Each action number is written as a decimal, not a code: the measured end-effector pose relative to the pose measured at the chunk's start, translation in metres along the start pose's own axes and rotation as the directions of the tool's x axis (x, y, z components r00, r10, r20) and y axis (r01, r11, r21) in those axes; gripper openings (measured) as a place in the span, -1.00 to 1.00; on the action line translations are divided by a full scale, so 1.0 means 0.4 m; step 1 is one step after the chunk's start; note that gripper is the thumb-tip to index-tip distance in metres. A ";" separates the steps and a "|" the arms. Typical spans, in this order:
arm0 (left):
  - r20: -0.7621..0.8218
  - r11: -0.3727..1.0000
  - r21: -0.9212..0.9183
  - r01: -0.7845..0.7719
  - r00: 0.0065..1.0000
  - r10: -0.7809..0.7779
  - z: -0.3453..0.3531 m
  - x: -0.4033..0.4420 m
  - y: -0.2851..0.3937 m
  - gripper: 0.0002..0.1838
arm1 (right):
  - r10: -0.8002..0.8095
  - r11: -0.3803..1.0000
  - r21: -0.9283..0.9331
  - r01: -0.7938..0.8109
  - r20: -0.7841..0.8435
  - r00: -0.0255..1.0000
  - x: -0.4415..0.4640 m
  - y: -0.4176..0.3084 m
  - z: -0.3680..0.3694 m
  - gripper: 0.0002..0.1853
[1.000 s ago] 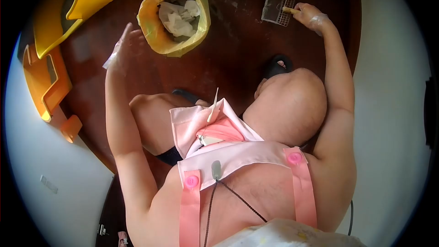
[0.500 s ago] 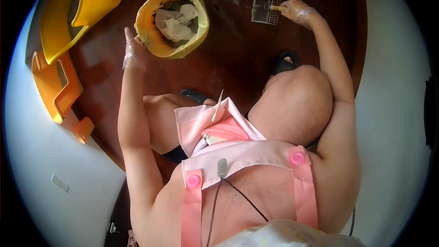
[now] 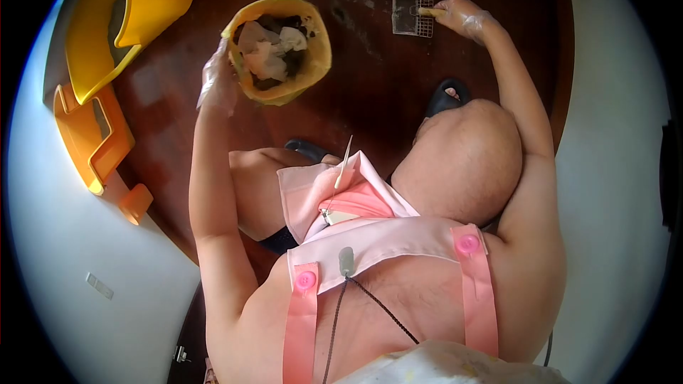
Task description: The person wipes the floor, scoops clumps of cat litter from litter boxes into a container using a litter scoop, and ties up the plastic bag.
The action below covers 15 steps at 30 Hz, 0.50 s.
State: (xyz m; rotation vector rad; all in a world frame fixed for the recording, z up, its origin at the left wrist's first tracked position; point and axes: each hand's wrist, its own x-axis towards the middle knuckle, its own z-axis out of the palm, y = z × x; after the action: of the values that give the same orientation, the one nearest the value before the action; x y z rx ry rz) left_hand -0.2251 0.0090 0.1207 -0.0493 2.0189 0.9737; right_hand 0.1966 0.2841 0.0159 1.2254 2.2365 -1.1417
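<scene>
My left hand (image 3: 219,75), in a clear plastic glove, grips the left rim of a trash bin (image 3: 318,75) lined with a yellow bag; part of the fingers is hidden by the rim. White crumpled tissues (image 3: 267,57) and dark bits lie inside the bin. At the upper right my right hand (image 3: 461,18), also gloved, is closed around the light-coloured handle of a wire litter scoop (image 3: 414,16). The scoop is low over the dark floor, and I cannot tell whether it touches. Its basket looks see-through, with little or nothing in it.
Yellow curved plastic furniture (image 3: 153,11) stands at the upper left, with orange plastic pieces (image 3: 107,135) below it by the pale wall. Pale specks and smears mark the dark reddish floor (image 3: 363,64). My slippered feet and bent knees are near the middle.
The bin has shifted slightly right and toward me and tilted, showing more of its contents. My left hand has closed on its rim. The right hand and scoop have barely moved.
</scene>
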 end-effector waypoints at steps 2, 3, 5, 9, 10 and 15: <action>0.069 0.996 0.079 -0.033 0.997 0.028 0.058 -0.033 0.008 -0.46 | 0.021 1.000 0.013 -0.020 -0.040 0.999 0.001 -0.008 -0.003 -0.62; 0.080 0.993 0.112 -0.038 0.996 0.030 0.077 -0.031 0.000 -0.44 | 0.016 1.000 0.017 -0.015 -0.033 0.999 0.002 -0.009 0.000 -0.62; 0.067 0.982 0.189 -0.021 0.998 0.009 0.091 -0.001 -0.029 -0.42 | 0.008 1.000 0.019 -0.008 -0.015 1.000 0.001 -0.007 -0.003 -0.62; 0.015 0.973 0.230 -0.015 1.000 0.012 0.112 -0.005 -0.035 -0.44 | 0.016 0.996 0.089 -0.019 0.033 0.999 -0.018 -0.035 -0.028 -0.62; -0.025 0.966 0.257 -0.002 1.000 0.009 0.117 -0.013 -0.021 -0.44 | 0.006 0.992 0.129 -0.013 0.053 0.999 -0.022 -0.047 -0.036 -0.62; -0.091 0.995 0.097 0.009 0.996 0.000 0.079 -0.007 -0.012 -0.47 | -0.133 0.972 0.201 0.122 0.040 0.990 -0.135 -0.205 -0.148 -0.65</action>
State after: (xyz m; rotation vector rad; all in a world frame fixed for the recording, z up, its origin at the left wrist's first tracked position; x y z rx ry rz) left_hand -0.1996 0.0255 0.1097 -0.0461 2.1458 0.8834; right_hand 0.1643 0.2764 0.1257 1.1216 2.2321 -1.4598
